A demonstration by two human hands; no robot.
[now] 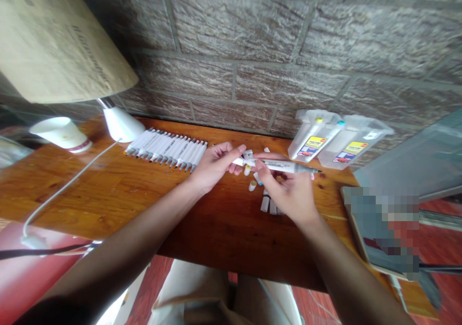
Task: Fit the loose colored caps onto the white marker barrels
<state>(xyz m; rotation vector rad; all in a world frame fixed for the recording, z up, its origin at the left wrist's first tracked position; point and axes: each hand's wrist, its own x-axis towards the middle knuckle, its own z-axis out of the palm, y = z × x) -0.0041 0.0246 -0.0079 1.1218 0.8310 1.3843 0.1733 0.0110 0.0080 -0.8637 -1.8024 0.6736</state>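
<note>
A white marker (277, 165) lies almost level across both hands above the table, its dark, uncapped-looking tip pointing right. My left hand (216, 166) pinches its left end between thumb and fingers. Around the barrel, my right hand (292, 190) is closed with the thumb on top. Below and between the hands lie loose marker caps: two with yellow ends (252, 185) and several grey-white ones (265, 203), partly hidden by my right hand. To the left of my left hand, a row of white markers (166, 147) lies side by side on the table.
Two clear plastic cases (305, 135) with labels stand at the back right. A paper cup (61, 132) and a lamp (121, 123) with its cord are at the left. A tablet-like device (378, 233) lies at the right edge of the wooden table (216, 233). Behind is a brick wall.
</note>
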